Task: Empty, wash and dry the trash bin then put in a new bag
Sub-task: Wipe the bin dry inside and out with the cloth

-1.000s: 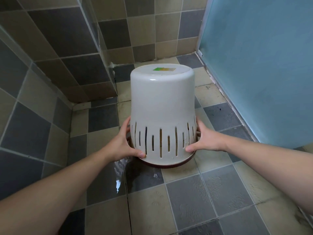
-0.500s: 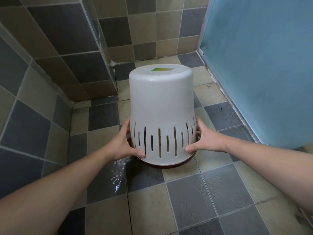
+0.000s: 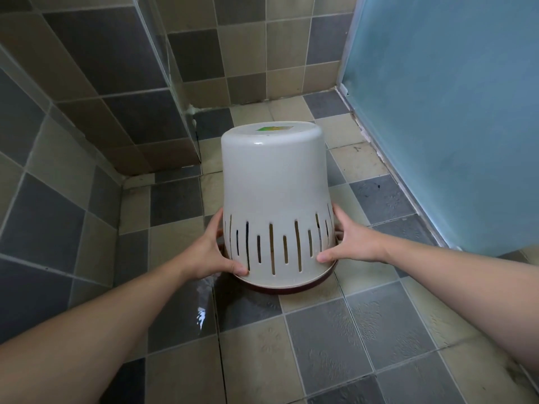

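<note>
Bin upside down between both hands, white plastic, slotted band near its dark red rim, base with a green sticker facing up. I see the left hand gripping the slotted wall, thumb on the front; the right hand grips the opposite side likewise. Rim sits low over the tiled floor; whether it touches, I cannot tell. Wet sheen on tiles just left of it. Blue door at right.

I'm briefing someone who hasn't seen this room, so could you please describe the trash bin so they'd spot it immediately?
On the tiled floor beside the blue door, the trash bin sits upside down between the left hand and right hand. It is white, with vertical slots, a dark red rim and a green sticker.
</note>
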